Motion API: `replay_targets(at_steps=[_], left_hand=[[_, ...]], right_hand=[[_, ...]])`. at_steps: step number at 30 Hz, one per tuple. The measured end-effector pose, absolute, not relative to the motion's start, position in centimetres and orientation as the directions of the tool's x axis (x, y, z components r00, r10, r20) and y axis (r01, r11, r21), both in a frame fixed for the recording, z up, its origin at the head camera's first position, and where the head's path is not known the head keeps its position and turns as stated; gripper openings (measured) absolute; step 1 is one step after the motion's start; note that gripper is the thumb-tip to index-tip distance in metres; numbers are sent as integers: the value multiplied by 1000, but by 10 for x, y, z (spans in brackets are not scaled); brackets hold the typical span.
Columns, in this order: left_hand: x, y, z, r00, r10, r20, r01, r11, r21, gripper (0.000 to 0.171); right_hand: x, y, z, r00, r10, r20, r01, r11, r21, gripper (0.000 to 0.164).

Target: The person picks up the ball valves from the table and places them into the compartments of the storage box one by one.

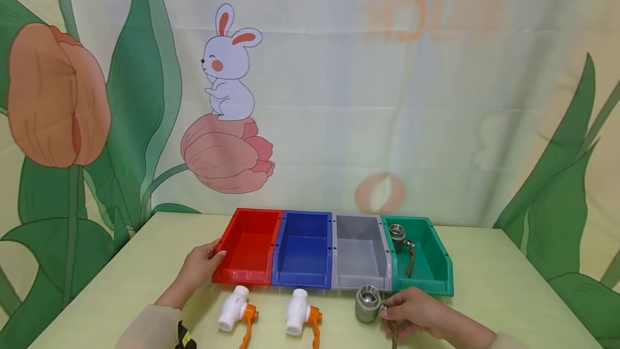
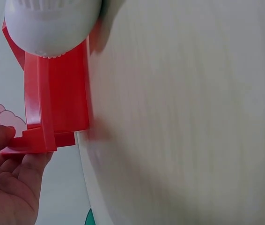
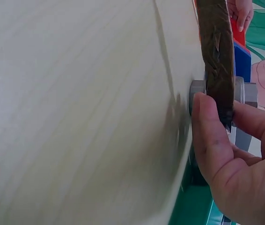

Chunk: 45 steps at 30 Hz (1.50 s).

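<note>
Four storage bins stand side by side on our pale yellow-green, faintly grained tabletop [image 1: 484,273]. Behind it hangs a light cloth backdrop [image 1: 329,123] printed with large tulips, green leaves and a white rabbit [image 1: 230,69] seated on a pink tulip [image 1: 225,155]; faint orange lettering shows near its top right.

Our left grip [image 1: 201,265] is closed on the outer side wall of the red bin [image 1: 244,275], thumb above the ledge and fingers beneath it. Our right grip [image 1: 414,311] pinches a metal ball valve [image 1: 367,306] by the base of its brown handle [image 1: 394,333]. That valve is upright, its round opening facing up, just in front of the grey bin [image 1: 360,283].

We count one bin of each colour: red, blue [image 1: 302,279], grey and green [image 1: 426,286], from left to right. We count two metal ball valves: the one we pinch and a second metal valve [image 1: 397,238] inside the green bin, towards its back left, its handle pointing to the front. We also count two white plastic ball valves, one [image 1: 234,308] before the red bin and one [image 1: 297,314] before the blue, each with one orange handle.
</note>
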<state>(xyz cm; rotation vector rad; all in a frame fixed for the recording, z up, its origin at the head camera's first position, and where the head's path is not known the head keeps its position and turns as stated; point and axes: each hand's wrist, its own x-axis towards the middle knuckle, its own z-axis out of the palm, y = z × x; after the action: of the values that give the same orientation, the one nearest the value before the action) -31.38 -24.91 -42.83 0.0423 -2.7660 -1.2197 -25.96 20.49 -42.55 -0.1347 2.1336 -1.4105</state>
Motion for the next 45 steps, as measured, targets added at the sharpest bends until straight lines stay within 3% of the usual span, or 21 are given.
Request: replay_targets(at_steps=[20, 35, 45], left_hand=[[-314, -249, -426, -993, -69, 97, 27, 665, 746, 50], [-315, -250, -430, -994, -69, 85, 20, 652, 758, 50], [-314, -251, -430, -993, -64, 104, 35, 666, 745, 51]], right_hand=[[-255, 196, -424, -867, -300, -397, 200, 520, -830, 14], [-255, 185, -421, -893, -171, -415, 252, 575, -779, 23], [-254, 186, -422, -895, -238, -377, 195, 550, -812, 37]])
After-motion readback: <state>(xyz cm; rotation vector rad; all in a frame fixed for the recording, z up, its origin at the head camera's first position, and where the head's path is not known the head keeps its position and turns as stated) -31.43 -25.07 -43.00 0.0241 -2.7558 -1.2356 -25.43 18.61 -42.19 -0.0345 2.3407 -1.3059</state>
